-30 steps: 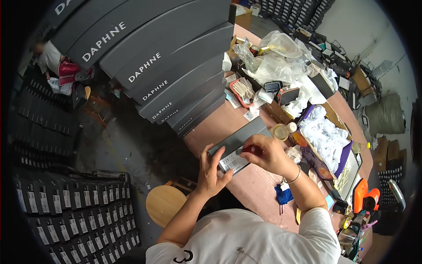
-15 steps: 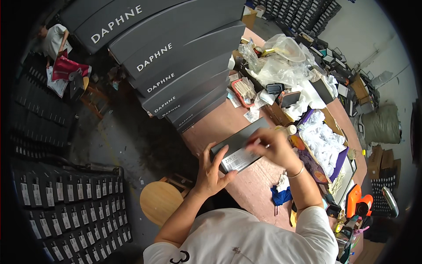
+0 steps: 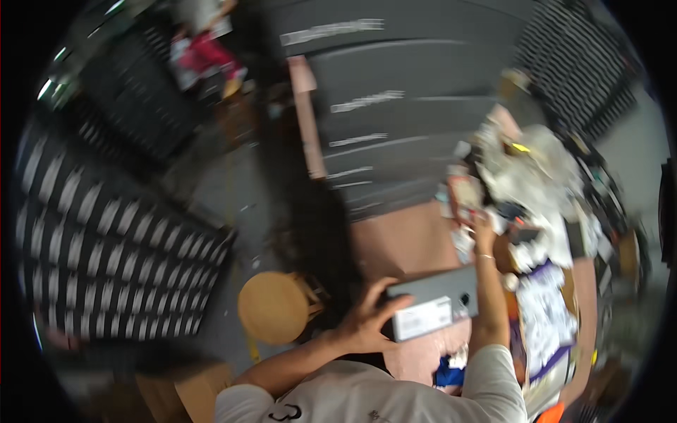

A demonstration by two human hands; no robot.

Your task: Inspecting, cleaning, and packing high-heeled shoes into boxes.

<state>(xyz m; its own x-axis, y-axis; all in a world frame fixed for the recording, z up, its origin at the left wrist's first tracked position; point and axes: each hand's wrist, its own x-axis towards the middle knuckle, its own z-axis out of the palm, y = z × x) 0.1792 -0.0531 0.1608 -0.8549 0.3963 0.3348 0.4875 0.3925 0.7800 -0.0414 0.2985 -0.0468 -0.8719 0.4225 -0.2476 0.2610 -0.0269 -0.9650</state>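
Observation:
A dark grey shoebox [image 3: 431, 287] with a white label [image 3: 423, 319] on its near side lies across the pink tabletop close to me. My left hand [image 3: 368, 319] grips its left end, thumb and fingers spread around the corner. A small dark round spot shows near the box's right end. Beyond the box, my right hand [image 3: 483, 231] is stretched forward, off the box, at the near end of a small red-rimmed tray [image 3: 453, 203] of pale items. Motion smears its fingers, so what they hold, if anything, cannot be made out.
Tall stacked grey shoeboxes [image 3: 416, 70] stand at the table's far side. Clear plastic bags [image 3: 529, 173] and a carton of crumpled white paper [image 3: 546, 317] lie right. A wooden stool [image 3: 273, 307] and racks of labelled boxes [image 3: 113, 247] are left. Another person [image 3: 204, 49] stands far left.
My right hand has left the box and reached forward to the red tray. The dark spot on the box is now uncovered. My view has swung left, and my left hand still holds the box.

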